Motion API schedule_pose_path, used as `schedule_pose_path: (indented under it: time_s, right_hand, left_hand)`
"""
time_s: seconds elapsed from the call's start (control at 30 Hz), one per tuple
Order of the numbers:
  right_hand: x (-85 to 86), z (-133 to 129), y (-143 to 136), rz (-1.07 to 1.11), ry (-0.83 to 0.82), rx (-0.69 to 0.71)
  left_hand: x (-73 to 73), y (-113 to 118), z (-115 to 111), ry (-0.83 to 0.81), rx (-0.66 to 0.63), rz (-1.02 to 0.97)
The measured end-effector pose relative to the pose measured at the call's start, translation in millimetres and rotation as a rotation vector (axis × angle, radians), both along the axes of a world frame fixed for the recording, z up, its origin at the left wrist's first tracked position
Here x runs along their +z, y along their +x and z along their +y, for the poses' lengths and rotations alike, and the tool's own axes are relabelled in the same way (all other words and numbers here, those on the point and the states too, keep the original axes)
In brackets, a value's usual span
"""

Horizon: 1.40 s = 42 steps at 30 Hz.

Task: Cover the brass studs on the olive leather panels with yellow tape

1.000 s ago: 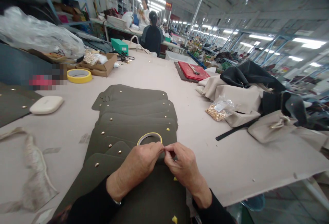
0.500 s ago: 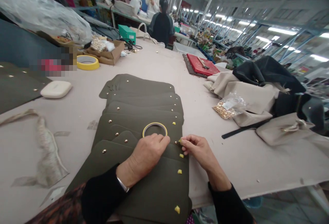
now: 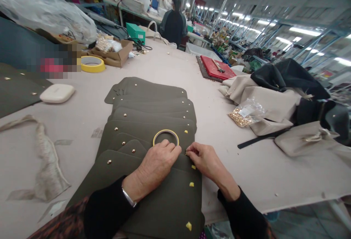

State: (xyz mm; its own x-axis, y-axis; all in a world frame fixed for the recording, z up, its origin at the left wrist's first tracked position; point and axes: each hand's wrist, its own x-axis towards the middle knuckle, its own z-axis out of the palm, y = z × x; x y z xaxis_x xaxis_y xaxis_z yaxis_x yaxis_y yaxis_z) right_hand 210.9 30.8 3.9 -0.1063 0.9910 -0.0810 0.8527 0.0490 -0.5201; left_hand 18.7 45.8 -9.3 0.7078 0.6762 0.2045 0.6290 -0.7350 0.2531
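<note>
Your left hand [image 3: 157, 164] grips the near rim of the tape roll [image 3: 166, 131] above the dark green sheets [image 3: 164, 202], overlapped from near to far, while your right hand [image 3: 207, 160], apart, rests fingertips together right of the roll, contents hidden.

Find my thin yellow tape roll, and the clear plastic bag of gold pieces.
Thin yellow tape roll [image 3: 166, 131]: head view, upper rim.
Clear plastic bag of gold pieces [image 3: 241, 117]: head view, filled part.
</note>
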Motion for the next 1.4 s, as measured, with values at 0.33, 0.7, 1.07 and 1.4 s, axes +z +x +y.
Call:
schedule_pose_path:
  time_s: [0.33, 0.7, 1.07, 1.4]
  right_hand:
    - [5.0, -11.1, 19.5, -0.157, 0.236, 0.239]
    - [10.0, 6.6, -2.2, -0.413, 0.127, 0.395]
    - [24.4, -6.4, 4.0, -0.124, -0.009, 0.101]
    - [2.5, -155.0, 13.0, 0.299, -0.419, -0.268]
  left_hand:
    - [-2.9, -0.5, 1.6, 0.023, 0.016, -0.026]
    - [4.2, -0.1, 1.9, 0.014, 0.015, 0.019]
    - [8.2, -28.2, 14.2, 0.029, -0.058, 0.098]
    - [-2.2, -29.3, 13.4, 0.067, -0.100, -0.036]
